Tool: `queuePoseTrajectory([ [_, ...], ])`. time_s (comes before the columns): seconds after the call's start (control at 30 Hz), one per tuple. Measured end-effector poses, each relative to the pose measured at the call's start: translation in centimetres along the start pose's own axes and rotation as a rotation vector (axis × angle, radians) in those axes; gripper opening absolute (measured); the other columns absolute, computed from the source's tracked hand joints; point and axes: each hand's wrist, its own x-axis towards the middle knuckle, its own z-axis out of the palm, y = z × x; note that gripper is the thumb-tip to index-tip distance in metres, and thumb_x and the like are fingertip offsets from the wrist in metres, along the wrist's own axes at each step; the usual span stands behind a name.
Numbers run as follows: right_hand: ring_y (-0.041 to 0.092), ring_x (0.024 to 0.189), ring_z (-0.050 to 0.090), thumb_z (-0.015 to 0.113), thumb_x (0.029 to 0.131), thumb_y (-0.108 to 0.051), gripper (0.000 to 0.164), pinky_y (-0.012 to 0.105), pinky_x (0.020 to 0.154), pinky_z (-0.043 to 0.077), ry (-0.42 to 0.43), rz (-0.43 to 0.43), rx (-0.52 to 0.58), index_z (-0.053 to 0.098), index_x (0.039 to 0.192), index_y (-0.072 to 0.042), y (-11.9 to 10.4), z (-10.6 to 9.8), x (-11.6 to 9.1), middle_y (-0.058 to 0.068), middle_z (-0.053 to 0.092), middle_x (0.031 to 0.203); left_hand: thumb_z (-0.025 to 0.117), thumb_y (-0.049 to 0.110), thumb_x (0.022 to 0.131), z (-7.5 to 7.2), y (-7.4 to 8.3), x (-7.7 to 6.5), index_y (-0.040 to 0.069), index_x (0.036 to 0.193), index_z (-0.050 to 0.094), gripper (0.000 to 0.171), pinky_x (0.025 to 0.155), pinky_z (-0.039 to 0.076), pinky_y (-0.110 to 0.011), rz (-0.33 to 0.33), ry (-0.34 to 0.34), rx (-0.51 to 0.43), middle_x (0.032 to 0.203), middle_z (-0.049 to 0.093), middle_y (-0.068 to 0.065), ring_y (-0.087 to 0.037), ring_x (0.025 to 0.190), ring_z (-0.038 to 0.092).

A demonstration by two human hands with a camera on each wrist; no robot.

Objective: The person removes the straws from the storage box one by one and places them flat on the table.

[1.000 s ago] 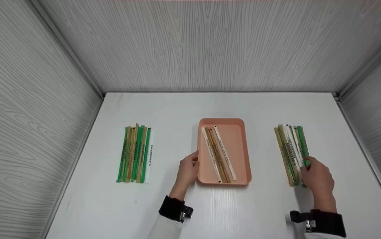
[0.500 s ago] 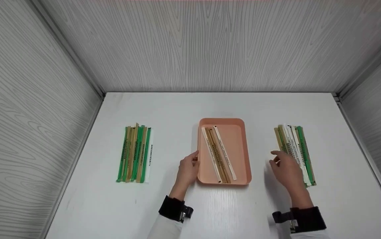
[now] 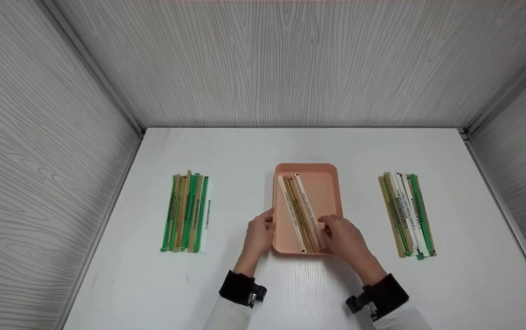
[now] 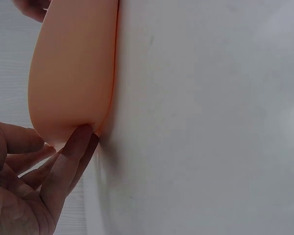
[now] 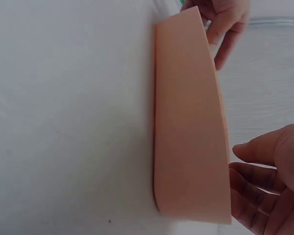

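In the head view a pink tray (image 3: 306, 252) lies at the middle of the white table, with several white and brown paper-wrapped straws (image 3: 299, 213) slanting across its floor. My left hand (image 3: 259, 231) holds the tray's left side; the left wrist view shows fingers (image 4: 71, 161) against its outer wall and the rim. Over the tray's lower right part hovers my right hand (image 3: 345, 236), close to the rightmost white straw. Its thumb stands apart from its loosely bent fingers in the right wrist view, and I see nothing between them.
To the left lies a row of green, brown and white wrapped straws (image 3: 185, 213). A similar bundle of wrapped straws (image 3: 407, 215) lies to the right. Grey wood-grain panels (image 3: 263, 64) wall in the table (image 3: 130, 293) at the back and both sides.
My right hand has left the right bundle and moved left to the tray. The bundle's green straws have shifted slightly rightward at their near ends. My left hand and the tray have stayed put.
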Motion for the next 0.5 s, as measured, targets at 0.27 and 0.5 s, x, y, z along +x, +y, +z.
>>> queuePoseTrajectory([
  [0.27, 0.024, 0.064, 0.063, 0.072, 0.088, -0.010, 0.013, 0.038, 0.051, 0.051, 0.046, -0.068, -0.169, 0.073, 0.100, -0.004, -0.4, 2.3, 0.3, 0.008, 0.063, 0.079, 0.053, 0.000, 0.095, 0.1, 0.0, 0.1, 0.002, 0.141, 0.052, 0.046, 0.080, 0.053, -0.035, -0.010, 0.007, 0.007, 0.113, 0.067, -0.012, -0.019, 0.096, 0.065],
  [0.5, 0.023, 0.061, 0.061, 0.072, 0.085, -0.005, 0.008, 0.038, 0.048, 0.049, 0.048, -0.048, -0.205, 0.072, 0.094, -0.004, -0.2, 3.0, 0.4, 0.007, 0.062, 0.076, 0.056, 0.002, 0.096, 0.1, 0.1, 0.0, 0.003, 0.141, 0.052, 0.045, 0.079, 0.053, -0.035, -0.017, 0.012, 0.010, 0.112, 0.067, -0.012, -0.019, 0.096, 0.065],
])
